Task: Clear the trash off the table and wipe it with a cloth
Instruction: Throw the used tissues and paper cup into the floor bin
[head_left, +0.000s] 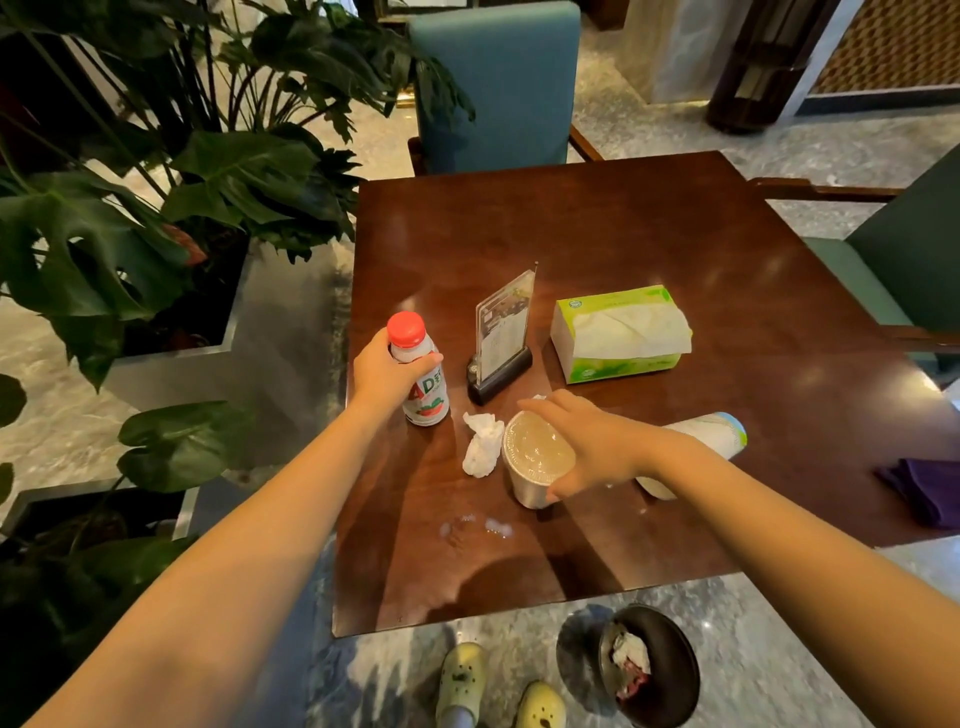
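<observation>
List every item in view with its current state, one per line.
Red-capped bottle: upright, capped, gripped by left hand.
Sealed cup: upright, right hand closing around it.
Crumpled tissue: lying loose.
Paper cup: tipped on its side.
Tissue box: open, tissue protruding.
Purple cloth: folded, untouched.
Trash bin: partly filled.
Table: small spill near front.

My table (649, 223) is glossy dark wood, mirror-smooth. At nine o'clock, a smooth plastic bottle (423, 387); dead centre, crumpled white paper tissue (482, 451) beside a sealed cup (535, 462), film shiny; three o'clock, matt purple cloth (924, 488).
</observation>
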